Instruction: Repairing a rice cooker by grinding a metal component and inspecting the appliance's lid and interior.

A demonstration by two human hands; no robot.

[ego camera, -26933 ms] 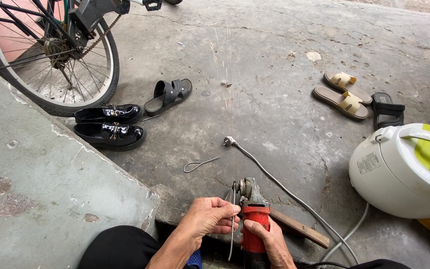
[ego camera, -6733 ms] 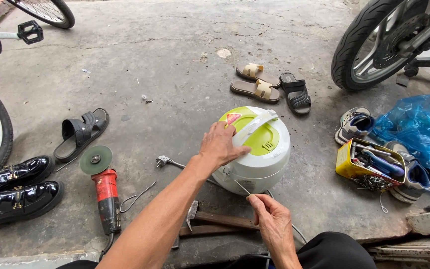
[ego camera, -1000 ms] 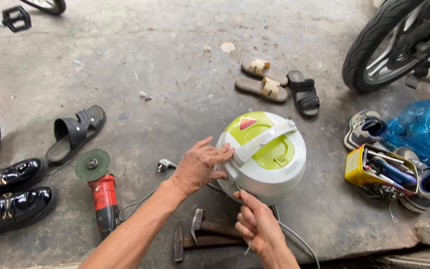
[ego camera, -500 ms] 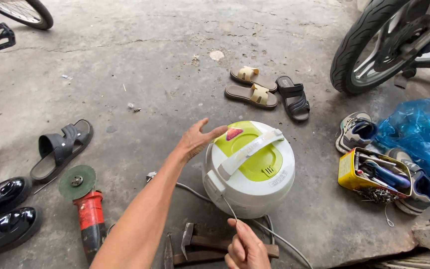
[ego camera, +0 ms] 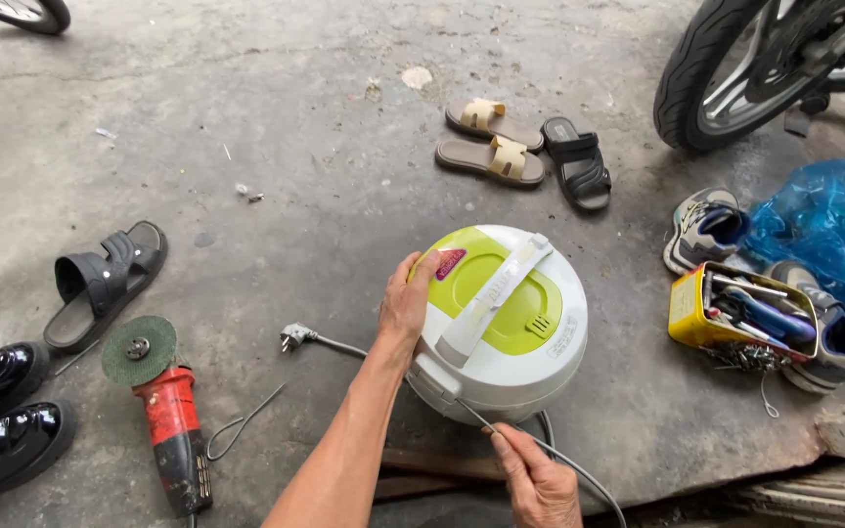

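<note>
The rice cooker (ego camera: pixel 501 323) sat on the concrete floor (ego camera: pixel 276 156) at frame centre, the left hand (ego camera: pixel 405 305) spread flat against its side; the right hand (ego camera: pixel 538 479), at the bottom edge, pinched a thin wire (ego camera: pixel 471 416). Steadying the body firmly while guiding the wire gently seemed wisest

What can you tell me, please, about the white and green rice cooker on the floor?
The rice cooker is a round appliance, glossy plastic by its look: white body, lime-green lid panel with a small vent and a red sticker, and a white carry handle folded flat across the closed lid. It sits on the concrete floor, seen from above. The left hand rests on its left edge. The right hand pinches a thin stiff wire whose tip reaches the cooker's lower front. A grey cord lies beside its base.
</note>
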